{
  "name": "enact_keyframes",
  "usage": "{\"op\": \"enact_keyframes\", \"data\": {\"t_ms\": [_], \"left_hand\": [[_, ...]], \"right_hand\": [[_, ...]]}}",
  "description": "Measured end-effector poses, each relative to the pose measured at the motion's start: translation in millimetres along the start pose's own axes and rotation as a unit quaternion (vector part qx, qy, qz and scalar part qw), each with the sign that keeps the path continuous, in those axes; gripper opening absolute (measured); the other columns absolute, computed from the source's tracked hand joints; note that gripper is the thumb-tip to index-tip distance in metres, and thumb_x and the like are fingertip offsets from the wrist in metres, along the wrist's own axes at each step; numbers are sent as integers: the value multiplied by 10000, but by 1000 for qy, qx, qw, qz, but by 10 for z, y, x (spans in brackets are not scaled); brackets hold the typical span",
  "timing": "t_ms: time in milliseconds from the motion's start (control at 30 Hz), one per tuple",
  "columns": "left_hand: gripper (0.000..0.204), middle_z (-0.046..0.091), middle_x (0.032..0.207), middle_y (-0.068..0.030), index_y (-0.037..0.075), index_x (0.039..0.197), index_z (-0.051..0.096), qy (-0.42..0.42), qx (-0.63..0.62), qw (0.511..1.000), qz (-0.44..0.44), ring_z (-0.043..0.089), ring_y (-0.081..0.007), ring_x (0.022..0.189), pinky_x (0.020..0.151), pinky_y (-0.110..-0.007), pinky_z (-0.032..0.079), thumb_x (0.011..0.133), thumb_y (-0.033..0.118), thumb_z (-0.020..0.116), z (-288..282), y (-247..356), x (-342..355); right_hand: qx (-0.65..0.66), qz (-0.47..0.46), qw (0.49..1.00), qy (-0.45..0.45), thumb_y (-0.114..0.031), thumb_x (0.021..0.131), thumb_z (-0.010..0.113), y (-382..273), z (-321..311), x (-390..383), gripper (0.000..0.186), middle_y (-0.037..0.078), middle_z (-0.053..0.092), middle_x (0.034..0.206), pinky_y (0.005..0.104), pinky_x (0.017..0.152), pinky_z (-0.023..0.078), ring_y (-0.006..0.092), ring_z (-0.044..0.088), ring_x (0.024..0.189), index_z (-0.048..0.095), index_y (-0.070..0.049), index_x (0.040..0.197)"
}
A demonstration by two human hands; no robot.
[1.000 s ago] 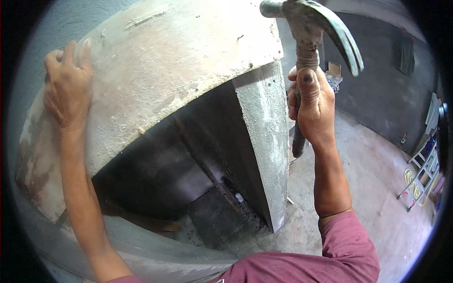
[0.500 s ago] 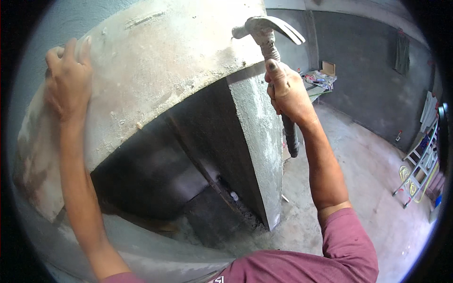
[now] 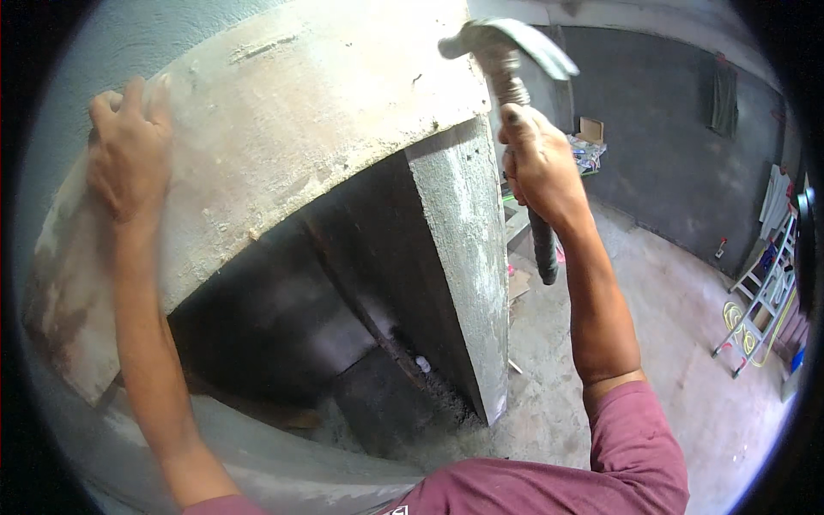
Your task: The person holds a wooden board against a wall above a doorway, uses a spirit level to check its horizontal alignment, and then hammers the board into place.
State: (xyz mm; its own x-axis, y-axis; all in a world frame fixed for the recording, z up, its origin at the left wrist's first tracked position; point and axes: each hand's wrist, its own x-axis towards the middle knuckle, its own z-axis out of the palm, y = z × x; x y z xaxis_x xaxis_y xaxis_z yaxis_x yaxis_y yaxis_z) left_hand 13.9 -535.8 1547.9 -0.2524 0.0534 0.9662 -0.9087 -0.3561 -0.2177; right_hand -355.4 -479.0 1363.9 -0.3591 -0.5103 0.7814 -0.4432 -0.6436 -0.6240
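Head-worn left fisheye, facing down: hammer (image 3: 508, 79) near, ladder (image 3: 768, 294) far.

Ladder (image 3: 766, 294) near yellow coil (image 3: 731, 317); dark cloth (image 3: 724, 105) against grey wall (image 3: 639, 129).

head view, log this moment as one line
left hand: on pale slab | right hand: gripping claw hammer | claw: pointing right
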Motion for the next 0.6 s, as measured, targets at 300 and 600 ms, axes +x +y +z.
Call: {"op": "enact_keyframes", "data": {"t_ms": [300,600], "left_hand": [[438,581,1206,-100,231,1307,627,14,-8,1000,0,671,-284,1045,817,-402,580,997,514,501,80,-23,3],[438,581,1186,-95,230,1313,623,6,-8,1000,2,668,-277,1048,818,-407,581,997,509,504,18,7,2]], "right_hand": [[-31,18,999,-34,-525,1032,439,39,35,60,522,17,507,630,260,446,394,83,461,482,567,-41,882],[52,-6,999,-15,-647,982,452,-343,-237,72,617,5,462,547,247,365,314,70,402,393,555,-47,889]]}}
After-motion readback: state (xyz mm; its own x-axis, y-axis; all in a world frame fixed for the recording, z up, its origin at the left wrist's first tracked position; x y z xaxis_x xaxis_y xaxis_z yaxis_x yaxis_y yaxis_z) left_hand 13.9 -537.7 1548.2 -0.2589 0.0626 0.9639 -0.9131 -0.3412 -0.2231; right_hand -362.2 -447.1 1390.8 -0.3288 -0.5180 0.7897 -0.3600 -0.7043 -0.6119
